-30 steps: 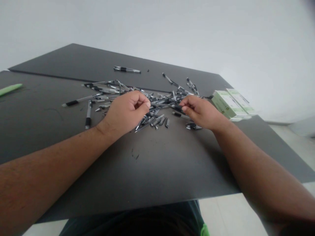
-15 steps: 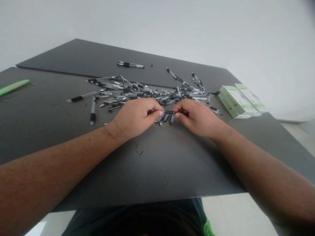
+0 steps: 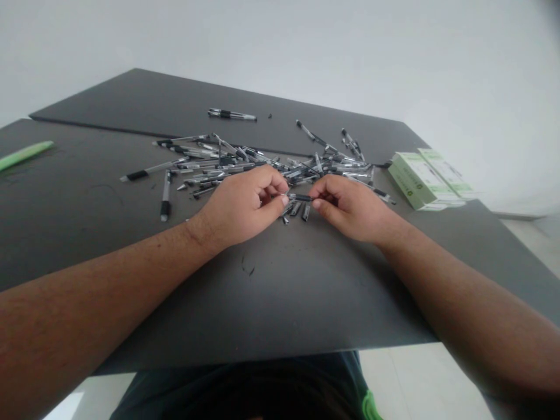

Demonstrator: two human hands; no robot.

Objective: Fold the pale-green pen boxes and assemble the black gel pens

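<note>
HEAD VIEW | person's left hand (image 3: 247, 204) is pinching the pen (image 3: 301, 198) at 9 o'clock, right hand (image 3: 352, 207) at 3 o'clock | pen is bridging both, loose pens (image 3: 236, 168) lying toward 12 o'clock | judged risk: slackening pinch, dropping it

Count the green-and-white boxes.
2 visible: the left box, to the right of the pen pile, and the right box beside it. More may be hidden beneath.

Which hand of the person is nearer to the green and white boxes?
Right. The right hand is to the left of the boxes, not touching them; the left hand is farther left, beyond the held pen part.
</note>
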